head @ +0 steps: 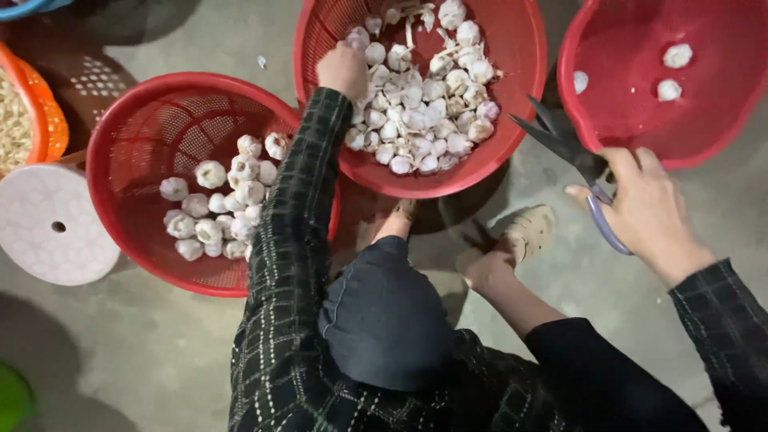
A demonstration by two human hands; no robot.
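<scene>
far left, an orange basket (50, 120) sits at the edge with pale trimmings inside, and just below it a round white lid-like disc (50, 226) lies flat on the grey concrete floor (144, 352). next along, a red mesh basket (152, 120) holds a loose cluster of garlic bulbs (220, 210) gathered toward its right side. over its right rim runs a dark checked sleeve, and up at the end of it the left hand (342, 70) is down in the middle red basket (512, 48), fingers curled into the big heap of garlic (424, 104); it looks closed on the pile, but which bulb it has, i cannot tell, the fingers are buried. below that basket, the person's knees in dark cloth and 2 feet in tan sandals (528, 232) rest on the floor. moving right, the right hand (644, 210) is clamped around the handles of a pair of dark scissors (560, 140), blades parted and pointing up-left, between the middle basket and the last one. far right, a solid red basin (608, 112) holds just 3 trimmed bulbs (677, 56), well apart from one another.
</scene>
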